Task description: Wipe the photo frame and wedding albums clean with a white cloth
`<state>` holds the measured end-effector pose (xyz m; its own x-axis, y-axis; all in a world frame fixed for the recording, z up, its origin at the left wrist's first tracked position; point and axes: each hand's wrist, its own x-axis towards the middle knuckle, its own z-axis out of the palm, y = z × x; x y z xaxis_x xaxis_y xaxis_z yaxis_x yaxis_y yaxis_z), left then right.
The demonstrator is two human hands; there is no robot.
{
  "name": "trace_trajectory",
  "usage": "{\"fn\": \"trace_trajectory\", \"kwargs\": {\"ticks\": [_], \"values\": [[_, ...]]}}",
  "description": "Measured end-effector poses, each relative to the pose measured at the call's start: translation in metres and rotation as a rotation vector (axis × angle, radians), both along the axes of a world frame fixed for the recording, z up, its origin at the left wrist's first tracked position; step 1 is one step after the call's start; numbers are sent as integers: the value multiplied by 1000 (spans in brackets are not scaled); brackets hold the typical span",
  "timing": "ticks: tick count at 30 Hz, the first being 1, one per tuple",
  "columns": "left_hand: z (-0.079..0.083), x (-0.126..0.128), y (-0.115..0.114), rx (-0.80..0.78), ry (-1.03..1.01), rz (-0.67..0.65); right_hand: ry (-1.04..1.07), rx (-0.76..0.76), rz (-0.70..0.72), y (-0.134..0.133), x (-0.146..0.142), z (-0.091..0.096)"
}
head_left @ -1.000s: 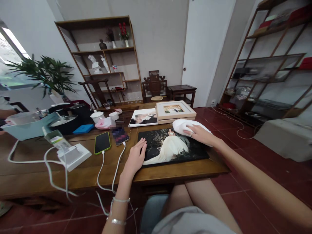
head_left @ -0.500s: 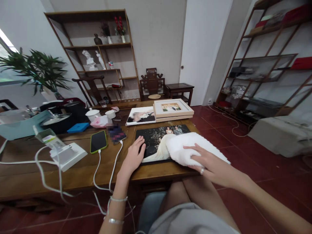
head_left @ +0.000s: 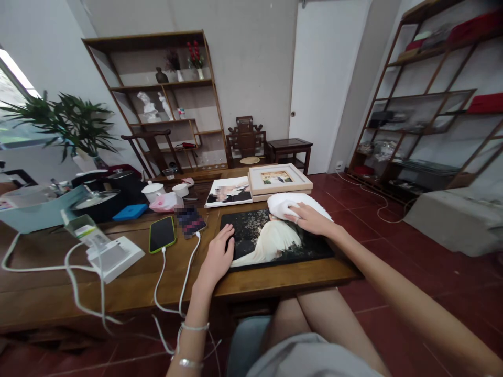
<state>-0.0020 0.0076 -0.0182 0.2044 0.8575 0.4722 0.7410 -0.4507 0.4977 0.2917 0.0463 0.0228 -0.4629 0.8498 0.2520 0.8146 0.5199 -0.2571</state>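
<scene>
A dark wedding photo panel (head_left: 275,241) lies flat on the wooden table (head_left: 275,280) in front of me. My left hand (head_left: 220,248) rests with outstretched fingers on the panel's left edge. Toward the panel's far right side, my right hand (head_left: 308,217) presses a white fluffy cloth (head_left: 288,204) down, its fingers sunk into the fabric. The cloth covers the far right part of the picture and sticks out past its far edge. The long pale dress in the photo shows below the cloth.
Behind the panel lie a white photo board (head_left: 229,193) and stacked light wood frames (head_left: 280,179). To the left are a green-cased phone (head_left: 162,234), a second phone (head_left: 190,220) on a cable, a white box (head_left: 120,256), a blue box (head_left: 130,211) and a teapot (head_left: 152,191).
My right hand has pushed the cloth away from me and a little left, from the panel's near right side to its far edge. My left hand has stayed on the left edge.
</scene>
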Motion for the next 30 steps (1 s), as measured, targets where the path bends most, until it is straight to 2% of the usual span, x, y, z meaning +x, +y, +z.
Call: {"fn": "trace_trajectory", "kwargs": {"ticks": [2,9,12,15,22,24,27,30], "values": [[-1,0,1,11,-11,11,-13,-20,14,-21,1,-1],[-5,0,3,25,1,14,-38,-99,80,-124,7,4],[-5,1,3,29,7,9,-42,-139,91,-140,9,4],[-3,0,3,22,33,0,-45,-157,71,-123,10,2],[0,-1,0,7,44,-11,-50,-31,53,-20,-3,5],[0,-1,0,9,42,-13,-49,-6,50,1,-7,6],[-1,-1,1,7,45,-10,-53,11,47,10,-12,6],[-1,0,1,-4,44,-2,-68,26,76,-12,-18,2]]}}
